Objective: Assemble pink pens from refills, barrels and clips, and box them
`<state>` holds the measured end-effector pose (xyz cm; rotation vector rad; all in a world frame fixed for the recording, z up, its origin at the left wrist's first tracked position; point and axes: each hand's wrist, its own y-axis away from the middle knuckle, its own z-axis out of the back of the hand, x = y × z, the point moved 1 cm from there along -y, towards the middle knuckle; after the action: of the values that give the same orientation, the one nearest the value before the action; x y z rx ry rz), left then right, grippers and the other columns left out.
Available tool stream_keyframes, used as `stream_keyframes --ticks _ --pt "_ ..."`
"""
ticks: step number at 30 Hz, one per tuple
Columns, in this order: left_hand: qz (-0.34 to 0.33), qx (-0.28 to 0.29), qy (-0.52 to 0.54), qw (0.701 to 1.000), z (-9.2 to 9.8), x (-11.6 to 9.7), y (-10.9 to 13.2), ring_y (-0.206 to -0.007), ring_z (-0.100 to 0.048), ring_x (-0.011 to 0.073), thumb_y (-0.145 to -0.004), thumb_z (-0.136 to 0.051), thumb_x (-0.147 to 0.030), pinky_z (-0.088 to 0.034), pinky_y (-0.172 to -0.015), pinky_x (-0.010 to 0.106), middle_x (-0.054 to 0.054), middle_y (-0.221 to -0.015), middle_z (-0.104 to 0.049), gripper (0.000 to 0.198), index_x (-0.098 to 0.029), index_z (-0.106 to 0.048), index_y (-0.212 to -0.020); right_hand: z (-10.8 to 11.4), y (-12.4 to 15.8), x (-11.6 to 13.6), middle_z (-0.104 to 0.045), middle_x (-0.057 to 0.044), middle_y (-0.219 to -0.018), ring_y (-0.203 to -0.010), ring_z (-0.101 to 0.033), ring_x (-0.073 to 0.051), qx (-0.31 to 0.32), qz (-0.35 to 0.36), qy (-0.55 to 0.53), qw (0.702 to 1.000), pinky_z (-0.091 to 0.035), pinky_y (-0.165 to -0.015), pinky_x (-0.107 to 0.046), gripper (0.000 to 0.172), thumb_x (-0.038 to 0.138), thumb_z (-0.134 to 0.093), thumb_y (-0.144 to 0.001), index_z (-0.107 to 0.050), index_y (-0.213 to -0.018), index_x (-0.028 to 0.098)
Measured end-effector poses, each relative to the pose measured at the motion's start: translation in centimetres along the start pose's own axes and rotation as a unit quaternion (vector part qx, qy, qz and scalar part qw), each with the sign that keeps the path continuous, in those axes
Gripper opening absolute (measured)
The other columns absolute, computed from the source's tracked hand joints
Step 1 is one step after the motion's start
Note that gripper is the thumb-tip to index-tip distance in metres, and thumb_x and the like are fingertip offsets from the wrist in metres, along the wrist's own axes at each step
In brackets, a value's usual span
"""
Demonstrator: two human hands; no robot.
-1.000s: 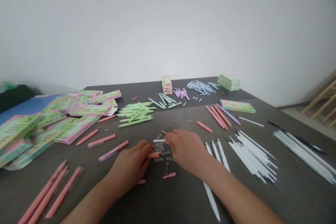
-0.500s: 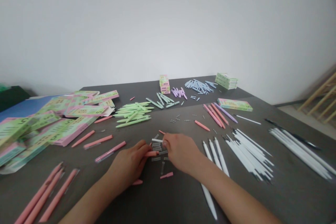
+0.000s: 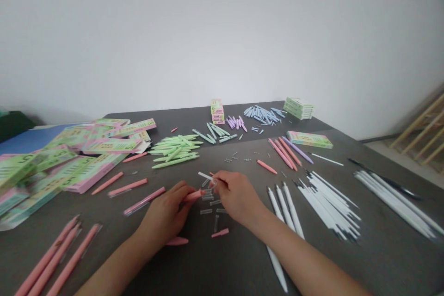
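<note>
My left hand [image 3: 169,207] is closed around a pink pen barrel [image 3: 194,195], whose end points right toward my other hand. My right hand [image 3: 239,194] pinches a short white stick [image 3: 204,175] that sticks out to the left past the fingertips. Its fingers are close to the barrel's end, where a small clear piece shows, though I cannot tell which hand holds that piece. Several clear plastic pieces [image 3: 206,212] lie on the table under and between the hands. Below them is a small pink part [image 3: 220,232]. A pink pen piece [image 3: 177,241] lies partly hidden by my left hand.
Pink barrels [image 3: 71,259] and flat pen boxes [image 3: 104,145] lie at left. Green pens [image 3: 176,150], purple parts [image 3: 237,123] and blue parts [image 3: 262,114] lie farther back. White barrels [image 3: 284,203], white refills [image 3: 329,206] and a small box [image 3: 310,139] are at right.
My left hand has lifted and tilted the pink barrel upward a little. The white stick in my right hand has risen and now slants up to the left.
</note>
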<state>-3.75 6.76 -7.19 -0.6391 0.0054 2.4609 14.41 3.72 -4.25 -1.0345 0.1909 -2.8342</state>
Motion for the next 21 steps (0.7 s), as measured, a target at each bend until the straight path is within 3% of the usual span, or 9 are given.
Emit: stream_keyframes --ticks 3,6,11,15,18,21 --pt "0.047 -0.028 0.085 0.995 0.8 -0.7 -0.1 -0.062 -0.053 0.0156 -0.084 -0.046 -0.035 -0.039 -0.057 0.025 -0.002 -0.067 -0.055 0.022 -0.018 -0.059 -0.077 -0.1 0.0 0.3 -0.066 0.0 -0.07 -0.063 -0.055 -0.011 -0.01 0.032 -0.148 0.988 -0.035 -0.056 -0.019 0.023 0.018 -0.047 -0.086 -0.07 -0.082 0.017" --pt "0.084 -0.014 0.186 0.979 1.5 -1.7 -0.2 -0.062 -0.053 0.0163 -0.079 -0.052 -0.036 -0.039 -0.057 0.024 -0.002 -0.065 -0.059 0.022 -0.017 -0.062 -0.075 -0.1 0.2 0.8 -0.065 0.0 -0.068 -0.062 -0.054 -0.011 -0.015 0.057 -0.26 0.964 -0.037 -0.057 -0.02 0.022 0.018 -0.051 -0.084 -0.073 -0.082 0.017" --pt "0.142 -0.01 0.297 0.944 2.0 -2.9 0.2 -0.069 -0.058 0.0191 -0.071 -0.06 -0.034 -0.043 -0.063 0.026 0.0 -0.068 -0.067 0.02 -0.017 -0.069 -0.076 0.0 0.6 1.5 -0.066 -0.001 -0.075 -0.072 -0.056 -0.013 -0.022 0.089 -0.238 0.967 -0.038 -0.066 -0.021 0.021 0.016 -0.053 -0.085 -0.074 -0.085 0.02" --pt "0.141 -0.013 0.349 0.926 2.1 -3.1 0.2 -0.07 -0.059 0.0187 -0.068 -0.065 -0.032 -0.043 -0.065 0.025 0.001 -0.071 -0.069 0.016 -0.018 -0.07 -0.073 0.1 0.7 1.6 -0.066 0.0 -0.073 -0.07 -0.055 -0.012 -0.005 0.089 -0.239 0.967 -0.037 -0.063 -0.02 0.021 0.017 -0.052 -0.085 -0.073 -0.084 0.02" --pt "0.143 -0.026 0.378 0.914 2.1 -3.4 0.3 -0.066 -0.058 0.0171 -0.066 -0.067 -0.033 -0.042 -0.062 0.024 0.0 -0.066 -0.067 0.016 -0.018 -0.07 -0.068 0.1 0.6 1.7 -0.064 0.002 -0.068 -0.065 -0.053 -0.012 0.002 0.082 -0.246 0.966 -0.036 -0.06 -0.02 0.019 0.017 -0.053 -0.084 -0.071 -0.077 0.018" --pt "0.186 -0.034 0.408 0.893 2.0 -3.7 0.6 -0.048 -0.045 0.0103 -0.065 -0.069 -0.037 -0.034 -0.047 0.02 -0.004 -0.05 -0.052 0.021 -0.016 -0.067 -0.066 0.2 0.7 1.8 -0.06 0.002 -0.063 -0.064 -0.05 -0.011 -0.012 0.085 -0.251 0.964 -0.034 -0.06 -0.02 0.019 0.015 -0.054 -0.081 -0.069 -0.07 0.016"
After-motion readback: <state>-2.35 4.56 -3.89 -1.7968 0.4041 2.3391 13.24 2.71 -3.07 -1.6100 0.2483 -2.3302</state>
